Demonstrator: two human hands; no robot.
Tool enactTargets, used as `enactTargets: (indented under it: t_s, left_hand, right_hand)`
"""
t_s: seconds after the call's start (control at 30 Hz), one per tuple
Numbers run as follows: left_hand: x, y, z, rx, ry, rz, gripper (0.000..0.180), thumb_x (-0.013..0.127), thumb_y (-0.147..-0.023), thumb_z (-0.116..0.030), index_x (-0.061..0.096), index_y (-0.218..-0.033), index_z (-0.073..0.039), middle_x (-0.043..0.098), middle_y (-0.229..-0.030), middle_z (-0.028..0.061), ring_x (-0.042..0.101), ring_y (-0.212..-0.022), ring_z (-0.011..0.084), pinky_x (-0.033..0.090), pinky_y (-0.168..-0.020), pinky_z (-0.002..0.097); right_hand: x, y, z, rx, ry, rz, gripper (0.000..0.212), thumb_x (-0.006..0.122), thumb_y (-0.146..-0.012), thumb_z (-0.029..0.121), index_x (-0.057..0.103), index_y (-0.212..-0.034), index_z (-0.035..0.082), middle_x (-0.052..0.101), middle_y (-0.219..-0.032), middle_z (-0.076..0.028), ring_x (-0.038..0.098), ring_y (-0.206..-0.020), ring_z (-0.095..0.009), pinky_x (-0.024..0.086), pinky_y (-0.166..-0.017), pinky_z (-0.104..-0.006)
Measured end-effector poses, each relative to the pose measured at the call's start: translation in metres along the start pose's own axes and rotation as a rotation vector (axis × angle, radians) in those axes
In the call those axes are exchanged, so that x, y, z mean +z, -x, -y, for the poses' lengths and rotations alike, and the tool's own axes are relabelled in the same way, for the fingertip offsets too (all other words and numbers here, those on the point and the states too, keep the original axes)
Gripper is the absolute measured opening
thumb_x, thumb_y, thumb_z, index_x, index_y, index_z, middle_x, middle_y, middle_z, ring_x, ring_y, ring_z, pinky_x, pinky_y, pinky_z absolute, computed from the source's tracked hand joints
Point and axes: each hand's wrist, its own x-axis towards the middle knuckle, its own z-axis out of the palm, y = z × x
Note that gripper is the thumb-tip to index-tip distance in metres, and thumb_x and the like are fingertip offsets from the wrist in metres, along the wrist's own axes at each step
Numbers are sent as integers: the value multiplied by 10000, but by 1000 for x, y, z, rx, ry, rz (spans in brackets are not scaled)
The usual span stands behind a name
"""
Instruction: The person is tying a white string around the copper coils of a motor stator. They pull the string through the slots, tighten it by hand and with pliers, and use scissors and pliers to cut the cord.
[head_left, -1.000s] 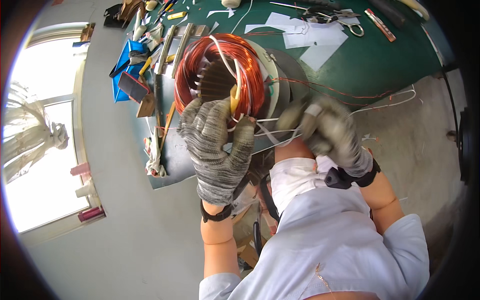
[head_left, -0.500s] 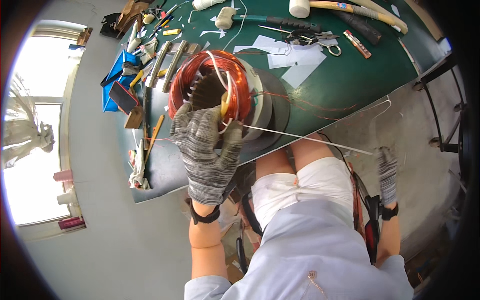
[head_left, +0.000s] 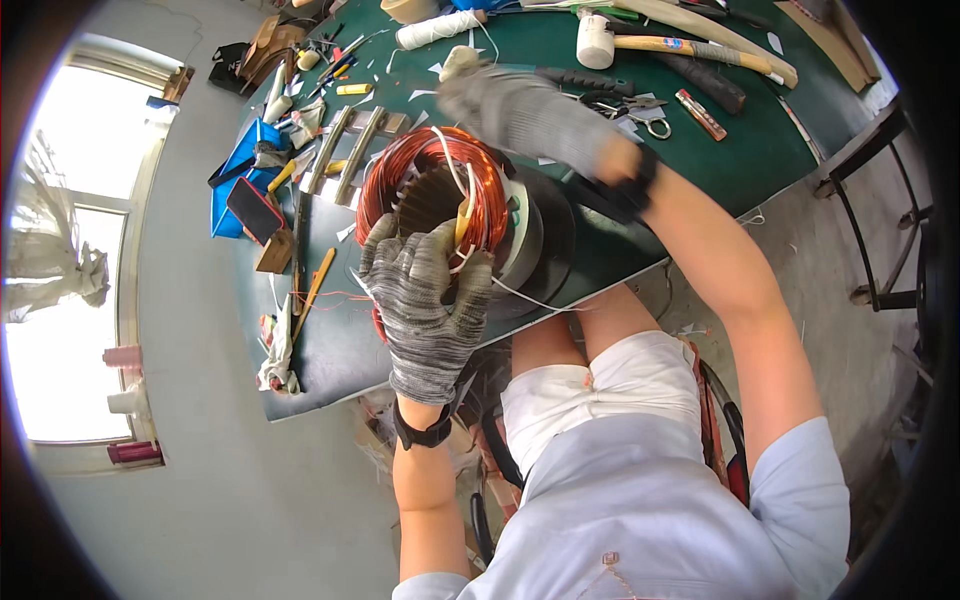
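Observation:
A motor stator with a thick ring of red-brown copper winding lies near the table's front edge, its bore facing me. My left hand, in a grey knitted glove, is closed over the winding's near rim, fingers bent into the opening. White lacing cord comes out beside its thumb and hangs slackly over the table edge. A yellow sleeve and a white cord loop show on the coil. My gloved right hand is blurred just beyond the stator; its fingers cannot be made out.
The green table carries a white-headed mallet, scissors, a marker-like tube and a cord spool. At the left are metal bars, a blue tray and a phone leaning on a wooden block.
My right hand has swung from far right, where it held the white cord taut, up and left to beyond the stator. The cord now hangs slack. My left hand keeps its hold.

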Motion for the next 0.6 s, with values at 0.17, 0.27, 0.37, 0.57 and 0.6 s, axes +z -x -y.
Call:
enactTargets:
  t_s: [0.17,0.27,0.37,0.57,0.6]
  left_hand:
    - [16,-6,3,5,80,-78,425,655,-726,-135,561,-1139,-98,593,-998,118,476,-1018,316,325,-949,430]
    - [4,-6,6,83,35,-76,419,632,-706,-60,590,-1120,-108,611,-875,73,545,-840,245,321,-970,430]
    - [-17,-9,8,105,22,-48,416,638,-687,-54,606,-1098,-102,593,-803,30,541,-739,207,317,-976,432]
    - [-9,-6,22,-68,179,140,526,601,-758,-71,455,-1263,-38,515,-1223,98,477,-1106,222,349,-952,335]
    - [-6,-8,21,-191,331,149,556,606,-758,-78,428,-1282,-35,504,-1239,99,498,-1081,205,376,-931,321]
  right_hand:
    - [15,25,-18,4,18,-202,340,538,-840,201,513,-1146,55,568,-993,-192,535,-934,-343,434,-819,-383]
    - [-52,93,38,279,-204,-370,269,543,-827,126,557,-1087,61,587,-971,-132,549,-884,-304,448,-775,-371]
    - [-80,202,18,692,141,-573,158,546,-825,82,607,-970,86,615,-858,-92,576,-731,-238,458,-676,-336]
    - [-94,308,-11,978,128,-447,102,567,-843,121,594,-895,37,602,-825,-101,583,-745,-227,457,-694,-339]
    - [-92,313,-14,966,85,-445,102,567,-843,121,594,-895,37,602,-825,-101,583,-745,-227,457,-694,-339]
